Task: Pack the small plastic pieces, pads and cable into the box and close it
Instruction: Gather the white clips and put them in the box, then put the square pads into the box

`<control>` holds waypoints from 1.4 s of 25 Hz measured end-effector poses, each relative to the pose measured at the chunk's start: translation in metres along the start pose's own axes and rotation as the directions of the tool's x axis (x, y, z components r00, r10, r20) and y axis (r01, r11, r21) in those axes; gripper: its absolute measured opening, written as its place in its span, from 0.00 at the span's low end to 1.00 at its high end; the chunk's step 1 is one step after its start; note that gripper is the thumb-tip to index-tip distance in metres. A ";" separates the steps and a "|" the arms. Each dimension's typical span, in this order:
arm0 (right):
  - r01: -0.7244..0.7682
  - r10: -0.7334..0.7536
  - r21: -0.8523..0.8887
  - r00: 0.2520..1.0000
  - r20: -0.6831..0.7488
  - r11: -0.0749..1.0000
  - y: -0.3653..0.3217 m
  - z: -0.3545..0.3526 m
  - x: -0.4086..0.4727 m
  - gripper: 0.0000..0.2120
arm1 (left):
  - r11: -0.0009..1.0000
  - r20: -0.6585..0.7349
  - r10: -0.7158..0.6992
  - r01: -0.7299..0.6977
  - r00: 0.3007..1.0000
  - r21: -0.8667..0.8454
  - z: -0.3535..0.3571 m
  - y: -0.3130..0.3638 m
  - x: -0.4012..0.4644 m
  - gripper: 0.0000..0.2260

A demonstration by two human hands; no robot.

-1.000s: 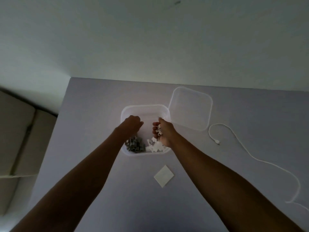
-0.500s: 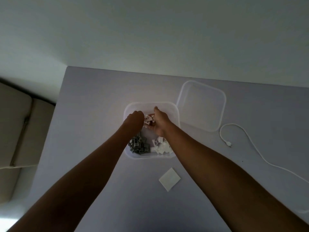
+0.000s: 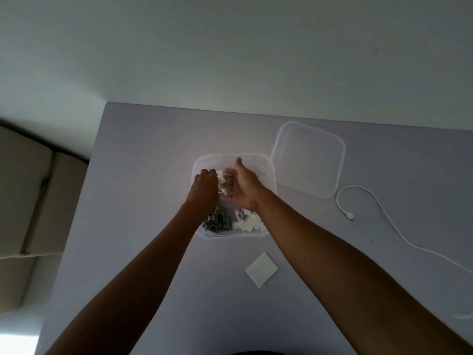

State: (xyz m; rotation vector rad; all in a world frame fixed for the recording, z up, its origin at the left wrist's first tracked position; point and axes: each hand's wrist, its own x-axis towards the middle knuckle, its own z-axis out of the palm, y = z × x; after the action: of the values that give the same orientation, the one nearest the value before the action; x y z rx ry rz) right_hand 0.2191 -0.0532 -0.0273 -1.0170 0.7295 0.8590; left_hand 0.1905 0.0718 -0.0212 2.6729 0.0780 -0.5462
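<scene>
Now, left to right:
Left hand [image 3: 204,187]: fingers curled, knuckles up, over the clear square plastic box [image 3: 271,180]; it seems to pinch at white pieces, though I cannot tell for sure.
Small white plastic pieces [image 3: 222,185]: between the hands, above the box.
Right hand [image 3: 242,187]: a second ago clenched on the pieces, now spread, palm toward the left hand, releasing them.
Box contents: grey plastic pieces [image 3: 217,221] and more white ones at the near wall.
White square pad [image 3: 261,269]: on the table, near the box.
Clear lid [image 3: 308,160]: off, just right of the box.
White cable [image 3: 368,216]: loose, far right.
Judgement: pieces nearly packed; pad, cable, lid remain.
</scene>
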 end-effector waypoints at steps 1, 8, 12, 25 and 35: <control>0.010 -0.010 -0.015 1.000 -0.001 1.000 0.000 -0.003 -0.003 0.28 | 1.000 -0.018 0.005 -0.005 1.000 -0.017 -0.001 0.000 -0.004 0.12; 0.353 -0.387 -0.280 0.919 -0.076 0.893 0.001 -0.046 -0.075 0.14 | 0.975 -0.197 0.146 -0.174 0.969 -0.135 0.003 0.039 -0.046 0.12; 0.465 -0.728 -0.611 0.620 -0.293 0.641 0.031 -0.106 -0.125 0.08 | 0.906 -0.086 0.406 -0.413 0.910 -0.097 0.026 0.077 -0.086 0.10; -0.089 -0.651 -0.788 0.512 -0.561 0.610 0.156 -0.214 -0.126 0.34 | 0.651 0.546 0.383 -0.637 0.746 0.413 0.119 0.074 -0.139 0.39; -0.019 -0.544 -0.724 0.646 -0.536 0.690 0.168 -0.225 -0.129 0.24 | 0.786 0.432 0.315 -0.488 0.845 0.381 0.115 0.081 -0.147 0.13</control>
State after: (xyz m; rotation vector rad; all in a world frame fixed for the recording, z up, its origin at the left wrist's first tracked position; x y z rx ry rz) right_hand -0.0156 -0.2494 -0.0686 -2.1800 0.8853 0.3832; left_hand 0.0242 -0.0449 -0.0304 2.8621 -0.8324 -0.9815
